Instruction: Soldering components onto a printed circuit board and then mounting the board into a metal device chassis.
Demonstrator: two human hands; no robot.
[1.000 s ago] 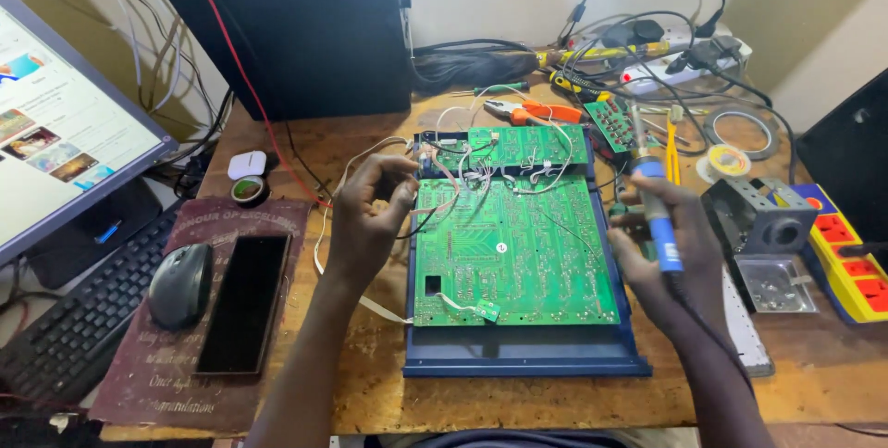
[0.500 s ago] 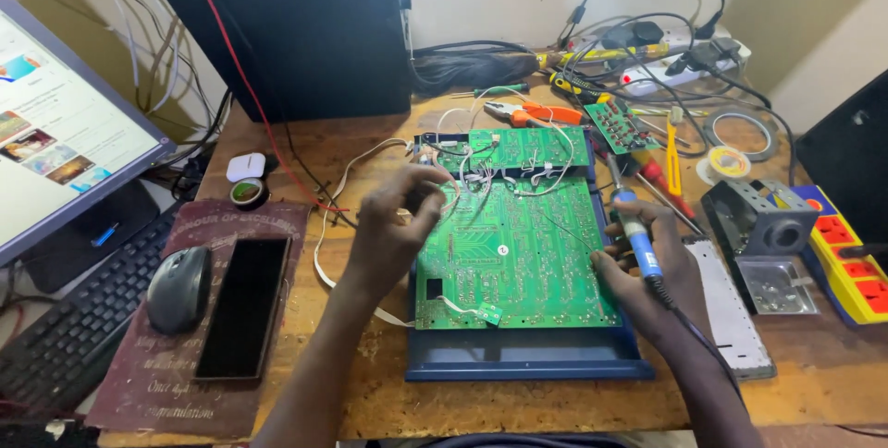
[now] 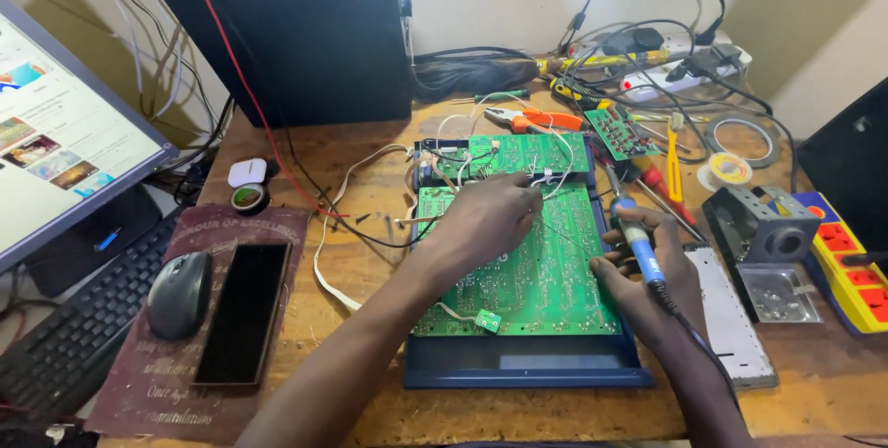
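Over green circuit board: left hand resting, right hand w/ blue soldering iron.

A large green circuit board lies flat, solder side up, in a dark blue casing tray on the worktop, with white wires at its far edge. A blue-handled soldering iron slants over its right edge, tip toward the board.

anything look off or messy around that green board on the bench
Somewhat. The large green circuit board lies loose on its dark blue plastic tray, with white wires trailing off across the wooden table. A tangle of black cables crowds the back edge. Nothing looks spilled or broken.
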